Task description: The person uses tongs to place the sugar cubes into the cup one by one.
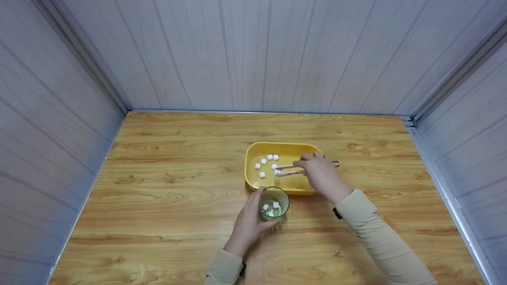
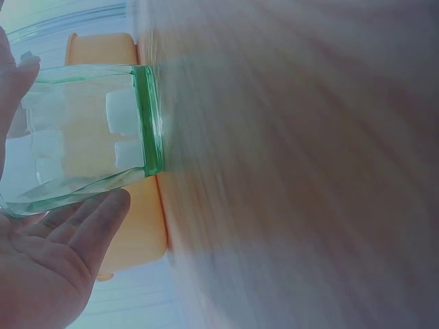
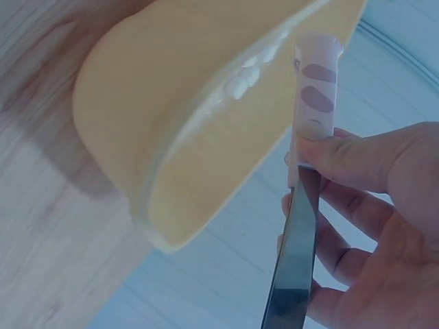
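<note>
My left hand (image 1: 246, 223) holds a greenish drinking glass (image 2: 152, 123) around its sides, with several white cubes (image 1: 276, 205) inside at the bottom. The glass is just in front of a yellow tray (image 1: 295, 192). Over the tray, my right hand (image 1: 321, 174) pinches a pair of tongs (image 1: 294, 173) between thumb and fingers. The tongs have a metal body and pale pink, spotted ends (image 3: 317, 96). Their tips point left, right at two white cubes (image 1: 277, 172) in the tray. Whether the tips grip one, I cannot tell.
More white cubes (image 1: 262, 174) lie scattered over the left half of the tray. The wood-grain table (image 1: 166, 198) spreads out around it. Pale panel walls (image 1: 245, 55) stand at the back and on both sides.
</note>
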Demonstrator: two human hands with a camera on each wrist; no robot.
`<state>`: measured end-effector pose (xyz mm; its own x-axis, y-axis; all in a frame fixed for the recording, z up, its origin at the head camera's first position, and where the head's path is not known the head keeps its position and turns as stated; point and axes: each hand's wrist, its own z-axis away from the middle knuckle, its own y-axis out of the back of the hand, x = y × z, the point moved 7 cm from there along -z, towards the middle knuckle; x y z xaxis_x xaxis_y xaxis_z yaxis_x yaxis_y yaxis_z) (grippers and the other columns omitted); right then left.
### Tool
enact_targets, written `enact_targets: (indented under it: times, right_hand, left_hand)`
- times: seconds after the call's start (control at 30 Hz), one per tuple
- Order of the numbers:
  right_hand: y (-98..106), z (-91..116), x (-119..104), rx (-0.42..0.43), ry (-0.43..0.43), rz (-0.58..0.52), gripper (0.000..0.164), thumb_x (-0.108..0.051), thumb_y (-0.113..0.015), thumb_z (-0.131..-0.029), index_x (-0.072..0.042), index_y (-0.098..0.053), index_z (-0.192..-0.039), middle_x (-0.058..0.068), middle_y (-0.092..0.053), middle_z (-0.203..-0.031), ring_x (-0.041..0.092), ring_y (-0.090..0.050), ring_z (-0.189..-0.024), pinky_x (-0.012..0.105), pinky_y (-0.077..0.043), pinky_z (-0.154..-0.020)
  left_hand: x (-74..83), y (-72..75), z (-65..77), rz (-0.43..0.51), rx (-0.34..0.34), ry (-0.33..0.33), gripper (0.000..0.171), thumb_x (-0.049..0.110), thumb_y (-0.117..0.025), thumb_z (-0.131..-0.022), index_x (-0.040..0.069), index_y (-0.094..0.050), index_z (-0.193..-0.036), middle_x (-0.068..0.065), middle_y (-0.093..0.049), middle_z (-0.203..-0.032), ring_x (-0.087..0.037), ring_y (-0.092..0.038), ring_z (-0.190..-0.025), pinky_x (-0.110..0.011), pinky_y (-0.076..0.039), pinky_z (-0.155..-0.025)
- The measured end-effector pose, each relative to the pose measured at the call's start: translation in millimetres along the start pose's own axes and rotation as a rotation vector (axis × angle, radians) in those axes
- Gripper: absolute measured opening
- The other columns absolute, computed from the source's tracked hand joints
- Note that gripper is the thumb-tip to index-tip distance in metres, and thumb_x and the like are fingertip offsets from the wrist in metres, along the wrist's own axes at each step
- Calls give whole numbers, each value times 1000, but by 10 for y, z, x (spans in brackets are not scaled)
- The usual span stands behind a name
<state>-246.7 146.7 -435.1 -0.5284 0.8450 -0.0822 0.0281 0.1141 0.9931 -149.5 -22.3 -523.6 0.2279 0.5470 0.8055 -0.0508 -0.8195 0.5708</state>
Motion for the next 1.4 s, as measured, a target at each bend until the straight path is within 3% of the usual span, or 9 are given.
enact_targets:
  times: [0.67,1.4]
  right_hand:
    - [426,274,-248,100,90,59,39,-3,-75,-80,-19,-70,-115,2,-61,-105,26,-50,-85,42,-47,-72]
    - [286,544,-430,90,164,26,37,-5,-79,-77,-22,-73,-109,-3,-61,-100,21,-48,-82,34,-40,-63]
  left_hand:
    - [2,3,-2,9,-13,12,94,27,-85,-71,9,-30,-146,-9,-45,-136,-23,-47,-123,-42,-41,-102]
    - [-2,-11,2,10,-26,42,94,26,-85,-72,10,-30,-146,-8,-44,-137,-23,-46,-123,-41,-40,-102]
